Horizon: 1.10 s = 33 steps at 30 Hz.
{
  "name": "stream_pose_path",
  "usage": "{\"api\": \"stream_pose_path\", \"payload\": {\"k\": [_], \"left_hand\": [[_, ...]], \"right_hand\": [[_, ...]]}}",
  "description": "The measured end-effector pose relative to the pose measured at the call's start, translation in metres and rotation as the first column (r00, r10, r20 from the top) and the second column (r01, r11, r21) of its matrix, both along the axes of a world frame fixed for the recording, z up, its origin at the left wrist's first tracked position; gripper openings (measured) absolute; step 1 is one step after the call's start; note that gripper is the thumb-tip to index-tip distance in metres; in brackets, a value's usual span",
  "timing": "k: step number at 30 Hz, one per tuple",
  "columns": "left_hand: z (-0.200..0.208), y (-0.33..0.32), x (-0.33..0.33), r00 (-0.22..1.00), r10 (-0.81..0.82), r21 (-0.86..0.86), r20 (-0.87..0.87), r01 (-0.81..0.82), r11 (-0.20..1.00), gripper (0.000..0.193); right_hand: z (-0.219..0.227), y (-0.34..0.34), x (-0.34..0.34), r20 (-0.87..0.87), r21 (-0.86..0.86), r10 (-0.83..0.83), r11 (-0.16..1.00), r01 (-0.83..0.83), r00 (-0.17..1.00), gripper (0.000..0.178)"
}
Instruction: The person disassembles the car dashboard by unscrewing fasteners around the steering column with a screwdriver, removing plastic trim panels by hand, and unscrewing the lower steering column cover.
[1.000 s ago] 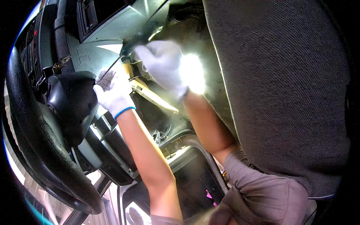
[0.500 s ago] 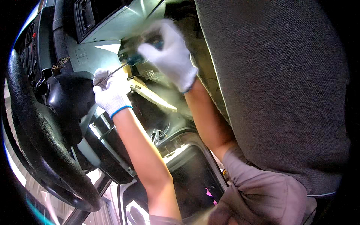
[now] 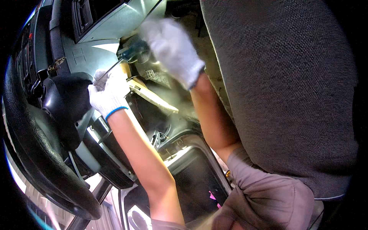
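A screwdriver with a dark blue-green handle slants down left to the black steering column cover. My left hand, in a white knit glove with a blue cuff, is closed round its thin shaft beside the cover. The tip is hidden behind the fingers there. At the handle end is my right hand, also gloved in white. Its fingers are smeared by motion, but the hand looks closed on the end of the handle.
The black steering wheel curves along the left. A dark fabric seat fills the right. Beyond the left forearm are a pale curved trim strip and a pedal. An open-looking door panel lies below, between the arms.
The right hand has turned over at the handle, its back now more in view. My left hand stays at the shaft; the whole view has shifted slightly.
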<state>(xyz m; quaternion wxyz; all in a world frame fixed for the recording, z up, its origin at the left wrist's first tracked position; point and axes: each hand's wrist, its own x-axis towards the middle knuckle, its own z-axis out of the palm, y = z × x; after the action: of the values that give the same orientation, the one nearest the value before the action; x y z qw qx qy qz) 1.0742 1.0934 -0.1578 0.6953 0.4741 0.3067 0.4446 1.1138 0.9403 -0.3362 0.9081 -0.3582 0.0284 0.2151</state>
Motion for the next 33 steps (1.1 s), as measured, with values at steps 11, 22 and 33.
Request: {"api": "stream_pose_path", "payload": {"k": [11, 22, 33], "left_hand": [[0.003, 0.017, 0.008, 0.995, -0.084, -0.001, -0.056, 0.084, 0.996, 0.050], [0.000, 0.026, 0.010, 0.981, 0.070, 0.069, -0.183, -0.058, 0.996, 0.039], [0.003, -0.012, 0.004, 0.977, 0.158, -0.157, 0.143, -0.135, 0.978, 0.029]], "right_hand": [[0.007, -0.013, 0.000, 0.162, -0.180, 0.060, 0.983, -0.030, 0.985, 0.051], [0.003, -0.009, -0.005, 0.173, 0.040, -0.237, 0.971, 0.234, 0.956, 0.056], [0.008, -0.010, -0.003, 0.160, -0.040, -0.070, 0.996, 0.078, 0.985, 0.024]]}}
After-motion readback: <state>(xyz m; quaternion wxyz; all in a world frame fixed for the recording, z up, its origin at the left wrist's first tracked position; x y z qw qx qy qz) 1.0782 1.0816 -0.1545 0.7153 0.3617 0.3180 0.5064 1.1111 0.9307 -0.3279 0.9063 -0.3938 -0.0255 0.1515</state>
